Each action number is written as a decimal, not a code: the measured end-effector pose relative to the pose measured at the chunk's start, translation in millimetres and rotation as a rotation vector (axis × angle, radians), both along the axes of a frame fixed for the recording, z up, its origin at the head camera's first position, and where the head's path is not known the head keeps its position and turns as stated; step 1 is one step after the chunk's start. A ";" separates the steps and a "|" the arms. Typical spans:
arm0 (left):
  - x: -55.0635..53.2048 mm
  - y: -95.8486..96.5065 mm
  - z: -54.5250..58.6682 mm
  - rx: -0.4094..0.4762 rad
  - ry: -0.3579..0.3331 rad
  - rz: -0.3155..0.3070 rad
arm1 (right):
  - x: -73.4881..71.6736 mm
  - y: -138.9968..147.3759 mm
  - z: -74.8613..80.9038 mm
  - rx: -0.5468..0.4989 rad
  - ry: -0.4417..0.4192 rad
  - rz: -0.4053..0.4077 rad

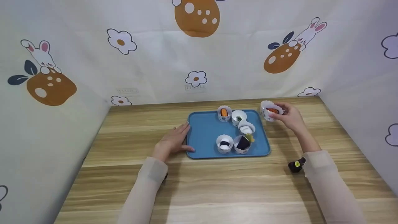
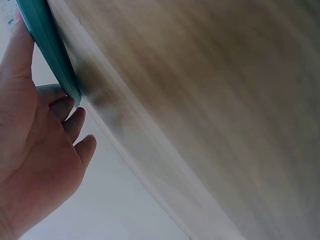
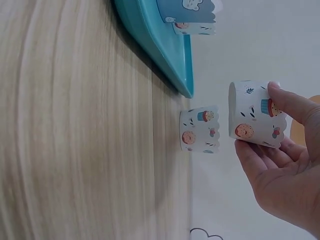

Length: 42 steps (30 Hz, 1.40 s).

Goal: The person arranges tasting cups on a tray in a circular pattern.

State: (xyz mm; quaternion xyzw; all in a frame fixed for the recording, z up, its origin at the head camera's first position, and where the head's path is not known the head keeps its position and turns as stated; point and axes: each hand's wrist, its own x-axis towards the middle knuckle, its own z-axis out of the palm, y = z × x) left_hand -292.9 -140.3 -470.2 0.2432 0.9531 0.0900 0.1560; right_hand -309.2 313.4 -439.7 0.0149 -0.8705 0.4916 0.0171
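Note:
My right hand [image 1: 290, 116] pinches a white printed paper cup [image 3: 257, 112] between thumb and fingers, raised above the table to the right of the tray. An orange-red piece of toy food [image 1: 273, 110] lies in it. Close behind stands a second printed paper cup [image 3: 200, 129] on the table; the held one partly covers it in the head view. My left hand [image 1: 172, 140] rests at the left edge of the blue tray [image 1: 202, 133], fingers extended along the rim and thumb over the near corner. In the left wrist view, the fingertips touch the tray's side.
On the tray stand several paper cups with toy sushi: an orange one [image 1: 224, 112], a black-banded white one [image 1: 224, 144], a dark triangular one [image 1: 243, 143] and others. A small black piece with yellow-green [image 1: 296, 165] lies beside the right sleeve. Patterned cloth [image 1: 155, 68] hangs behind the table.

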 end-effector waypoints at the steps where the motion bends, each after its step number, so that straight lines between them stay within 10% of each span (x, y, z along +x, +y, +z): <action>1: -0.3 -0.1 -0.1 -0.001 0.003 -0.002 | 0.1 -1.1 -0.2 -0.003 0.004 0.002; 42: 0.1 -0.8 0.5 0.015 -0.017 0.013 | 7.9 -46.4 9.6 -0.056 0.000 0.081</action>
